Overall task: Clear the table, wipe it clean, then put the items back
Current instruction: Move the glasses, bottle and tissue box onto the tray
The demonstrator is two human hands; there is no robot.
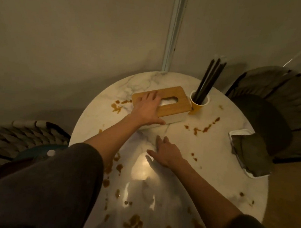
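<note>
Left fingers [152, 97]: spread, near straight, flat on the wooden lid at the box's [179, 98] left end. Tips reach almost to the lid's far edge; cannot tell if any hook over it. Thumb [160, 122] stretches along the near wall, low, pointing toward 3 o'clock. So the left hand [146, 110] spans the box's short width from above, more laid on than clamped.

Box: on the table [215, 155] at about 12 o'clock from the table's middle, not lifted. Long axis runs roughly 8 to 2 o'clock, right end slightly farther off. White tissue shows in the lid slot.

Right hand [168, 153]: fingers spread and straight, pointing about 11 o'clock, palm down low over the marble. Touching or hovering, cannot tell. Holds nothing. The box lies at 12 o'clock from these fingertips, near but apart; its free right end sits toward 1 o'clock.

Judgement: clearing is barely begun, box first. The left hand is already on it, but off-centre, at one end of a long body. A one-handed lift from there will likely tip the right end down. The right hand is well placed to go to the free end.

Outward: cup [199, 104] with dark sticks [210, 77] just beside the box's right end at 1 o'clock, possibly touching. Swinging the box rightward risks knocking it. Tray [238, 133] with grey cloth [249, 152] at 3 o'clock, overhanging the rim. Brown stains [117, 107] at 10, 2 and across 6 o'clock.
</note>
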